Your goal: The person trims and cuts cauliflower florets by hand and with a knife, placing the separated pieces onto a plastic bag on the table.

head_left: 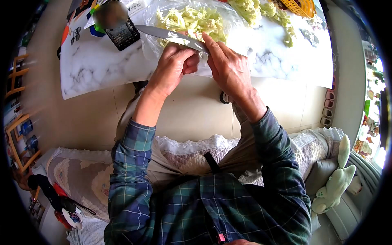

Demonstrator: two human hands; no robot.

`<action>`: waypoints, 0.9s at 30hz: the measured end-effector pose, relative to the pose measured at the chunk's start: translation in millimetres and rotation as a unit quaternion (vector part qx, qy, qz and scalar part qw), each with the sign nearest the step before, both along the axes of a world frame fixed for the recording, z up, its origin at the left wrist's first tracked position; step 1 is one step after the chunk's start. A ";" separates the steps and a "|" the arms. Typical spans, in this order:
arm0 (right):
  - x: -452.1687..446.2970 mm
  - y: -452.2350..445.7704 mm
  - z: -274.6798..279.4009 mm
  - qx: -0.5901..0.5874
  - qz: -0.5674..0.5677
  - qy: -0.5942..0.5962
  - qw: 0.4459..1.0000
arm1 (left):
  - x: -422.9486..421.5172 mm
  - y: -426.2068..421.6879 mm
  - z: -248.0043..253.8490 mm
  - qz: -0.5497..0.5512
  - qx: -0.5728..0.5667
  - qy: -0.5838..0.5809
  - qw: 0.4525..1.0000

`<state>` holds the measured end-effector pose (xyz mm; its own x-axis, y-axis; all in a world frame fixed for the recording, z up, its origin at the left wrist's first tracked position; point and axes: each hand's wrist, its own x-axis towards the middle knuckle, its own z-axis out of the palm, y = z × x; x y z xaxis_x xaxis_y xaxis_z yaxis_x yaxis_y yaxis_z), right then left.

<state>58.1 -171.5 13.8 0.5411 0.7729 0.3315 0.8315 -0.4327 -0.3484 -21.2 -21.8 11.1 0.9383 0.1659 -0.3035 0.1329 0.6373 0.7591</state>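
A white marble-patterned table stands over a beige tiled floor. The right hand is closed at the handle end of a knife, the handle mostly hidden. The blade extends above the left hand, its tip toward the far left corner. The left hand is curled below the blade, thumb drawn against the fingers; what it pinches, if anything, cannot be determined. Beyond both hands, cut cauliflower pieces lie in or on a clear plastic bag toward the far edge. Larger cauliflower sections sit right of the bag. A yellow basket occupies the far right corner. A dark handheld device lies near the knife tip, toward the left edge.
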 end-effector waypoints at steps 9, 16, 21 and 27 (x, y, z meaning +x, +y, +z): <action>6.3 0.3 2.7 0.072 -0.067 0.123 0.987 | 2.1 4.1 0.1 0.045 0.010 0.003 0.999; -1.5 5.0 -1.1 0.017 -0.020 0.014 1.000 | 4.9 2.6 -1.3 0.109 -0.077 -0.004 0.991; -1.5 8.0 -3.6 0.010 -0.016 0.000 1.000 | 1.1 1.6 -11.1 0.068 -0.013 -0.018 0.997; -3.6 11.0 -4.3 -0.005 -0.018 -0.006 1.000 | 2.0 -5.5 -10.1 0.088 -0.001 0.002 0.996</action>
